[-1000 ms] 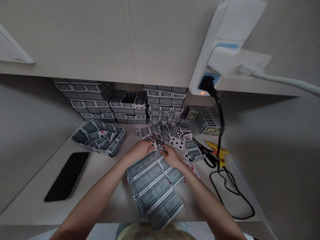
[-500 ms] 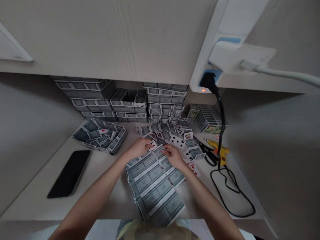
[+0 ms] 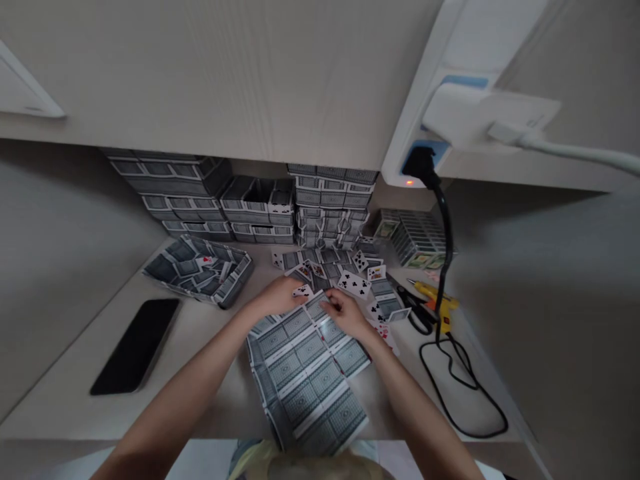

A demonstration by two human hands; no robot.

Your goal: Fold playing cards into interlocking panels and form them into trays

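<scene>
1. Rectangular panel of grey-backed, white-bordered playing cards [image 3: 307, 373]: lies between the forearms, on the body side of both hands, its far edge meeting the fingers.
2. Left hand [image 3: 283, 297]: thumb and fingers drawn together on a white-faced playing card with black pips [image 3: 303, 291], at the panel's far edge.
3. Right hand [image 3: 345, 312]: fingers curled, nearly closed, gripping the panel's far right corner with the thumb on top.
</scene>
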